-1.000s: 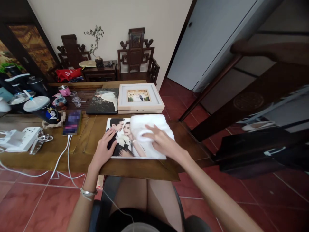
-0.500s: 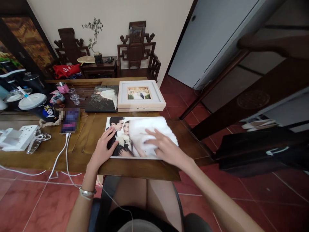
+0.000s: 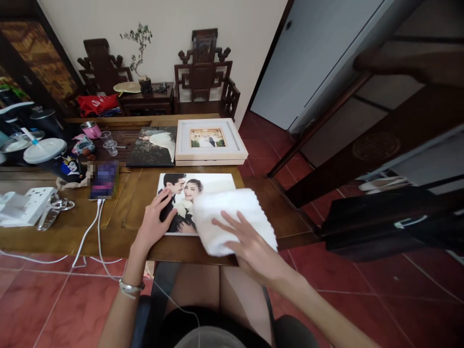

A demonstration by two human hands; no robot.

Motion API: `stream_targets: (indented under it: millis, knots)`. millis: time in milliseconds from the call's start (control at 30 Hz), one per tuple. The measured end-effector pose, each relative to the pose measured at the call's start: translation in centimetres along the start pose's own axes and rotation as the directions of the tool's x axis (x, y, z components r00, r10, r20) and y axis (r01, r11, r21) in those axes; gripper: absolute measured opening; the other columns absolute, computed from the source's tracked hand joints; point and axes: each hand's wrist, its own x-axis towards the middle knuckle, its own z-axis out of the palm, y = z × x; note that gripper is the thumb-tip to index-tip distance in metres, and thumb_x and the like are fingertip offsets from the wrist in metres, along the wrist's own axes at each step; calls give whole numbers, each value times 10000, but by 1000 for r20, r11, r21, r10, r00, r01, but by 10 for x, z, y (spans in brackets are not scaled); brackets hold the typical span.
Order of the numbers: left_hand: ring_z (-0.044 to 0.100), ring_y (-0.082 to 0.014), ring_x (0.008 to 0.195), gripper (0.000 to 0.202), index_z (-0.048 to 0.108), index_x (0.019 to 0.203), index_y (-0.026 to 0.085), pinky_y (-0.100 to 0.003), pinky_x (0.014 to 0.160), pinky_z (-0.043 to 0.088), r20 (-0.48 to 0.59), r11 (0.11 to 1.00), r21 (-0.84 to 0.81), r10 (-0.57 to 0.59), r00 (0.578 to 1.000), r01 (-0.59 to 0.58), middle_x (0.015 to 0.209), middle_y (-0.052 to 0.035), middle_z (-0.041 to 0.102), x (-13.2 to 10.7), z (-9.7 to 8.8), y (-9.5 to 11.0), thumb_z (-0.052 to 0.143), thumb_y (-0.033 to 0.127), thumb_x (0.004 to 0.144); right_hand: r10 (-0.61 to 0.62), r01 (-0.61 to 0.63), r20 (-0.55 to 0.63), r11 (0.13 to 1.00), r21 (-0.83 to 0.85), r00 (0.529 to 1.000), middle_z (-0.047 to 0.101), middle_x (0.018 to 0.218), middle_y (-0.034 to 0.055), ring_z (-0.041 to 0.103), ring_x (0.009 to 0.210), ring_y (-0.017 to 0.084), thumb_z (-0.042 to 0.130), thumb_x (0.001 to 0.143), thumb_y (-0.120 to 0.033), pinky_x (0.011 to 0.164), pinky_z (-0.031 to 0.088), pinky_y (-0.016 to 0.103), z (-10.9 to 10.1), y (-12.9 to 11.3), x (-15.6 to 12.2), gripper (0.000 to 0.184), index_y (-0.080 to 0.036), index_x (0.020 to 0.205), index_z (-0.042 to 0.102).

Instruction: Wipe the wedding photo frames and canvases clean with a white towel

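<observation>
A white-edged photo panel (image 3: 217, 181) with a picture of a couple lies flat near the table's front edge. My left hand (image 3: 155, 220) rests open on its left side, fingers stretched over the dark part of the picture. In my right hand (image 3: 250, 244) is a folded white cloth (image 3: 250, 203) with a scalloped edge. The fingers are spread over its top, and the thumb is not clearly seen. This cloth covers the panel's lower right part and reaches past its right and front edges.
Behind the panel stand a pale framed picture box (image 3: 213, 157) and a dark photo panel (image 3: 154, 150). To the left are a phone (image 3: 104, 181) with white cables, a power strip (image 3: 34, 205), a clear hair claw (image 3: 54, 208), a lidded cup (image 3: 47, 152) and a pink cup (image 3: 90, 129).
My right hand has drawn the white cloth toward me and slightly right, uncovering the panel's upper right part. The left hand stays at the panel's left side.
</observation>
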Motion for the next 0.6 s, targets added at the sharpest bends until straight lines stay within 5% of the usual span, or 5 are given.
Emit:
stream_targets:
  millis: [133, 300, 467, 600]
  knots:
    - [392, -249, 1359, 429, 531, 1313, 212, -482, 1112, 324, 25, 1000, -8, -15, 1000, 15, 1435, -102, 471, -1, 0, -1, 524, 331, 901, -33, 30, 49, 999, 45, 998, 494, 1406, 103, 278, 1388, 301, 382, 602, 89, 1085, 270, 632, -8, -10, -9, 445, -175, 797, 683]
    - [349, -242, 1384, 458, 466, 1363, 234, -487, 1108, 308, 67, 999, 21, -30, 997, 29, 1477, -93, 416, -2, 0, -1, 495, 345, 920, 74, -79, 105, 996, 46, 992, 514, 1389, 115, 329, 1366, 297, 377, 571, 96, 1102, 274, 587, -11, 28, 34, 628, -170, 1051, 681]
    - [339, -248, 1389, 496, 407, 1401, 249, -492, 1094, 308, 88, 996, 51, -72, 993, 68, 1490, -97, 394, -3, -2, 1, 486, 366, 926, 188, -184, 78, 981, -56, 979, 595, 1274, 198, 364, 1348, 309, 397, 624, 81, 1083, 303, 558, 0, 74, 86, 624, -100, 1174, 627]
    - [344, -252, 1386, 480, 416, 1396, 259, -490, 1095, 302, 83, 997, 36, -68, 994, 65, 1489, -99, 396, -4, -2, 3, 474, 364, 932, 197, -192, 59, 978, -81, 979, 554, 1327, 194, 348, 1357, 318, 400, 632, 82, 1079, 281, 593, 5, 70, 87, 620, -110, 1179, 621]
